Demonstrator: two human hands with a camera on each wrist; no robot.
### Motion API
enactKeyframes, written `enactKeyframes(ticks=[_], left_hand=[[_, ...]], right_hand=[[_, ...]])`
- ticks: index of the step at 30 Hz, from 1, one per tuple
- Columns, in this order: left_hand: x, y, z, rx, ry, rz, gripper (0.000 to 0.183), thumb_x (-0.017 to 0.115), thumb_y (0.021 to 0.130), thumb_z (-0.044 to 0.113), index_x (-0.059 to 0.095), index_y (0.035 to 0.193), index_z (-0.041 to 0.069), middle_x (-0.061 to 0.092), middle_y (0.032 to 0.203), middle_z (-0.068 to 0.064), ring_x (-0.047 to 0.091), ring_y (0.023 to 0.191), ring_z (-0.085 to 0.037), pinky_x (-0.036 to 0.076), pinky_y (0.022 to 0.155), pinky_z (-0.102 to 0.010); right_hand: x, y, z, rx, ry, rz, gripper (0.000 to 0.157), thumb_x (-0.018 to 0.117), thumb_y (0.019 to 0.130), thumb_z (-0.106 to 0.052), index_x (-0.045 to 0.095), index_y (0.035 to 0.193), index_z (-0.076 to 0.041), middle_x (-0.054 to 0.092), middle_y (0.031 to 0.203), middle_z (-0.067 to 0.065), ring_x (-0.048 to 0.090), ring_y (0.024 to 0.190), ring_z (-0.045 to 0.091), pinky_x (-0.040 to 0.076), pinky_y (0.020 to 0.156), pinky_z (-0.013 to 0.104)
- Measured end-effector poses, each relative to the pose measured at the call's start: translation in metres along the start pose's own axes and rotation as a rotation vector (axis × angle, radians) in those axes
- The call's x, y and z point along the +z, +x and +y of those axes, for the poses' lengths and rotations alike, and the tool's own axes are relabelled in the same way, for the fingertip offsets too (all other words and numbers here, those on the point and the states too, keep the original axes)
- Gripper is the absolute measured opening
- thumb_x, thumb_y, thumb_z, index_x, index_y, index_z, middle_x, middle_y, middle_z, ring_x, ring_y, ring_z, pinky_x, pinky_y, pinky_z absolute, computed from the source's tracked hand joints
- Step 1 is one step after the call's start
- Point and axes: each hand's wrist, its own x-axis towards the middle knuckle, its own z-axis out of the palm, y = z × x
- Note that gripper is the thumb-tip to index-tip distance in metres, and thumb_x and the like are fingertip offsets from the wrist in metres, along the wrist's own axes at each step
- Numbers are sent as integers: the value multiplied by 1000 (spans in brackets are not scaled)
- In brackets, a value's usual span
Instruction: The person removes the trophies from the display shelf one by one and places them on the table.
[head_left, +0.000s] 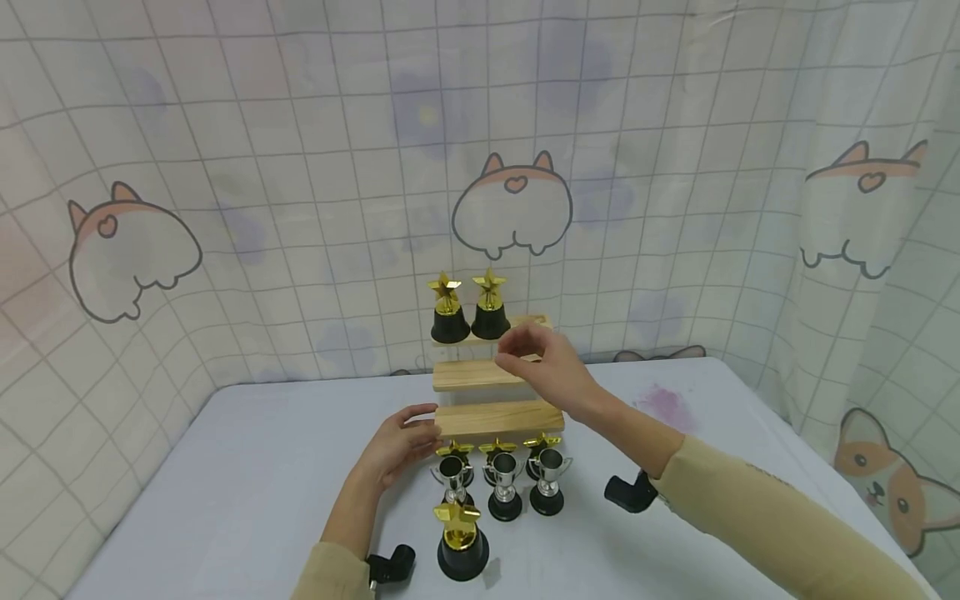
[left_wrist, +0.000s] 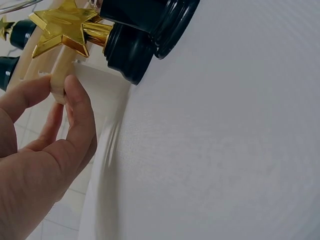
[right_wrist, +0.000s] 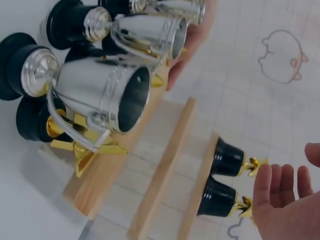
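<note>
My left hand (head_left: 397,448) pinches the left end of the lowest wooden step (head_left: 498,418) of a three-step display rack, its fingertips on both faces of the board in the left wrist view. My right hand (head_left: 546,367) hovers in front of the upper steps with bent fingers and nothing in its grasp. Two gold star trophies with black bases, one at the left (head_left: 450,323) and one beside it (head_left: 491,320), stand on the top step. In the right wrist view, the right fingers (right_wrist: 282,185) overlap the tips of these stars.
Before the rack, three silver cup trophies (head_left: 505,492) stand in a row, with three gold star trophies (head_left: 542,446) behind them. Another star trophy (head_left: 462,550) is nearest to me. A white cloth (head_left: 247,483) covers the table, and a checked curtain (head_left: 315,208) hangs behind.
</note>
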Motion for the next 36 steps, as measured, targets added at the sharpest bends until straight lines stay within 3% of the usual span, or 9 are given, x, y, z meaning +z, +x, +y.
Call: enactKeyframes(ticks=[10,17,22,28,36], left_hand=[[-1,-1,-2,13,-8,2,48,67,95,-2,53,141,-1,60,124,-23,69,93,-23,62,86,-36],[-1,-1,-2,16,-11,-4,49,67,95,-2,53,142,-2,60,123,-23,69,93,-24,62,86,-36],[-1,-1,-2,11,-21,-8,49,68,95,-2,53,142,-1,60,122,-22,69,93,-24,62,85,-34],[-1,1,-3,2,-11,-8,49,68,94,-1,53,141,-1,60,123,-22,69,94,-25,62,86,-35],[-1,1,-3,14,-4,-11,49,67,95,-2,53,142,-2,60,124,-23,69,94,-25,62,86,-36]], right_hand=[[-12,30,5,37,63,75,29,68,100,-12,61,123,3,64,116,13,62,105,26,58,85,35],[-16,49,9,98,109,130,28,69,99,-11,61,124,0,62,118,13,62,107,26,57,92,37],[-13,58,14,121,97,156,28,70,99,-11,61,123,0,61,117,13,61,107,27,56,95,46],[-9,64,27,168,53,196,32,71,99,-14,59,126,-1,60,121,14,59,112,28,55,94,41],[-3,78,38,201,9,211,44,74,97,-20,58,134,-2,58,134,18,56,120,30,52,99,43]])
